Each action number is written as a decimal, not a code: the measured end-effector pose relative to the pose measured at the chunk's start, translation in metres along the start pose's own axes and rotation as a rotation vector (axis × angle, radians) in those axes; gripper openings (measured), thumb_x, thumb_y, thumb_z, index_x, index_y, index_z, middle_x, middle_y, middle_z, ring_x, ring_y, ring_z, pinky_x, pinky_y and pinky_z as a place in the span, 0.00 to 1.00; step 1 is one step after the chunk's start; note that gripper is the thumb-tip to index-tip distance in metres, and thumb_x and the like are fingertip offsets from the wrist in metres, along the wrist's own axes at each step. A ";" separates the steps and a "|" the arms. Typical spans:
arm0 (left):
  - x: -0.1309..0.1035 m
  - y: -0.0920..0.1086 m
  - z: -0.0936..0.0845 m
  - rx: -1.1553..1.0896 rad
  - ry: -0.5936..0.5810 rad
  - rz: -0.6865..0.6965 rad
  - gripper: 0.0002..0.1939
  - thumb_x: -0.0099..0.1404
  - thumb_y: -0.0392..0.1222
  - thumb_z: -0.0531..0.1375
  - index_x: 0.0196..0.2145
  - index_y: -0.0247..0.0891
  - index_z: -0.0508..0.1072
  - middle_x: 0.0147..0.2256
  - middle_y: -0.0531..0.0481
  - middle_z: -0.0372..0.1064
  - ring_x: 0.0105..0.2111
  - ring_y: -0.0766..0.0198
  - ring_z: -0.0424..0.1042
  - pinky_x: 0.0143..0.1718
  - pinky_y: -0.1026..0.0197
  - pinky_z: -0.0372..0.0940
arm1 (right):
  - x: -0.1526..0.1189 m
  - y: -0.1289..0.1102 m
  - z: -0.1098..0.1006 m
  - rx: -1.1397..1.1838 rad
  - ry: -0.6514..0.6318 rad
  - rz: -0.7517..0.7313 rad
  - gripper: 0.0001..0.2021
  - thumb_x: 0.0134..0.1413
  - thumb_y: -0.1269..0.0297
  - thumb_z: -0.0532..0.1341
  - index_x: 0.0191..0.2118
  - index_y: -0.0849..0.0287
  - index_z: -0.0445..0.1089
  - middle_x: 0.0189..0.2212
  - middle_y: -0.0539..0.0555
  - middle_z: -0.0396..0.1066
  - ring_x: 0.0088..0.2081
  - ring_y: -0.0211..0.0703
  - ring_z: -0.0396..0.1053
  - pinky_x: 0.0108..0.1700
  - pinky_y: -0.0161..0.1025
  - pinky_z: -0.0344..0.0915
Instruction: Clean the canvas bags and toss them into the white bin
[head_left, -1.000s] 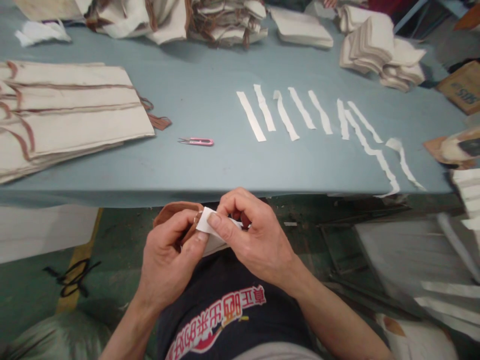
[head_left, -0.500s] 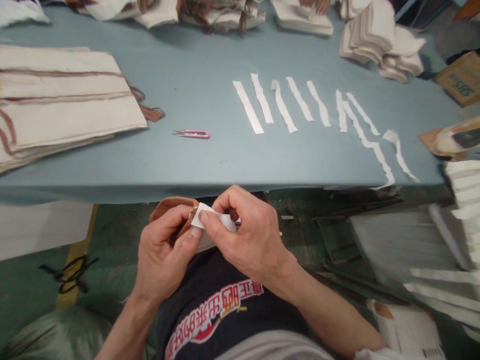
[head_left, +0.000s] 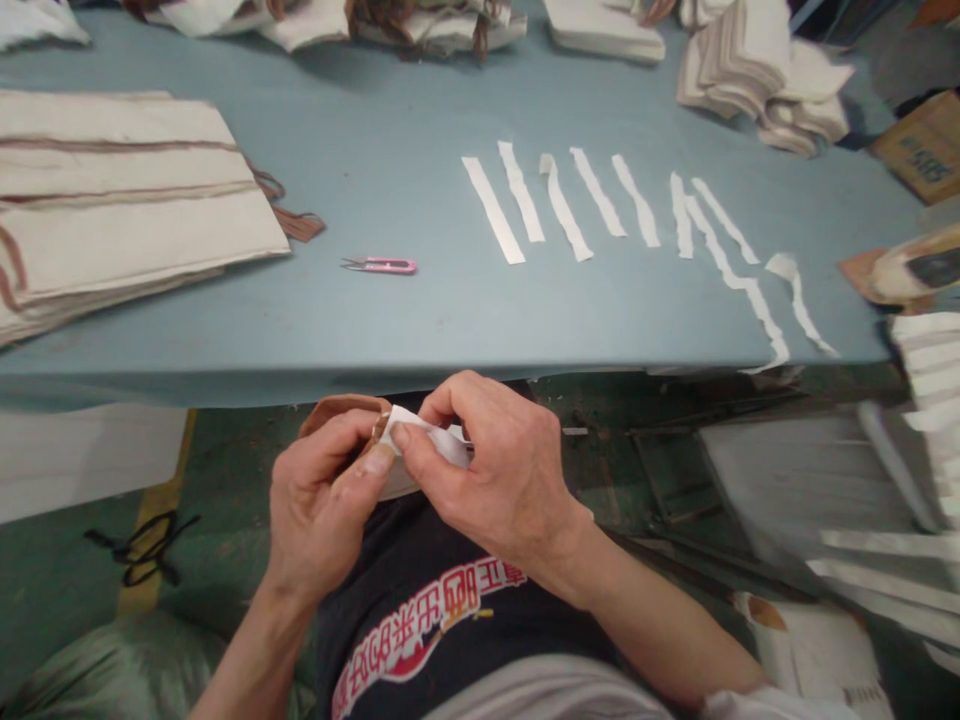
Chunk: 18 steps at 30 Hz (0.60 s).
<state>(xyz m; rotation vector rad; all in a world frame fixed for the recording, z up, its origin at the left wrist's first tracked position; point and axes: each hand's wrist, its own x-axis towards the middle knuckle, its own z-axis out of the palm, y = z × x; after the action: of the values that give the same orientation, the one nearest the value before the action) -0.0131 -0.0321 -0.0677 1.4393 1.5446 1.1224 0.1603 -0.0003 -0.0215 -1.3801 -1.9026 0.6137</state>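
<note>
Hands meet below the blue worktop's (head_left: pixel 450 320) near edge: left hand (head_left: pixel 322 510) grips a brown-trimmed cream fabric piece (head_left: pixel 341 412), right hand (head_left: pixel 487 470) pinches a small white paper strip (head_left: pixel 420 435) lying left-right across it.

A small white strip (head_left: pixel 431 440) of paper-like material sits pinched between the thumb and fingers of the left hand (head_left: pixel 322 505) and the right hand (head_left: pixel 491 470), creased and slightly crumpled, its left end bent against a brown strap (head_left: pixel 341 408); the brown strap curves in a loop over the left hand's fingers, held below the near edge of the counter (head_left: pixel 420 330), above the lap.
</note>
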 end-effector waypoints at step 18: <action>0.002 0.022 0.012 0.190 0.113 0.212 0.10 0.69 0.36 0.57 0.33 0.42 0.77 0.33 0.52 0.79 0.35 0.57 0.78 0.40 0.57 0.70 | 0.006 0.010 0.006 0.322 -0.245 0.360 0.17 0.59 0.50 0.69 0.29 0.54 0.66 0.24 0.44 0.68 0.28 0.37 0.64 0.34 0.38 0.57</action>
<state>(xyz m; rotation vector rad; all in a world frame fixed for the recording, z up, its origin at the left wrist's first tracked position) 0.0052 -0.0293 -0.0515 1.7254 1.6425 1.2254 0.1609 0.0085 -0.0315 -1.4927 -1.6469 1.2572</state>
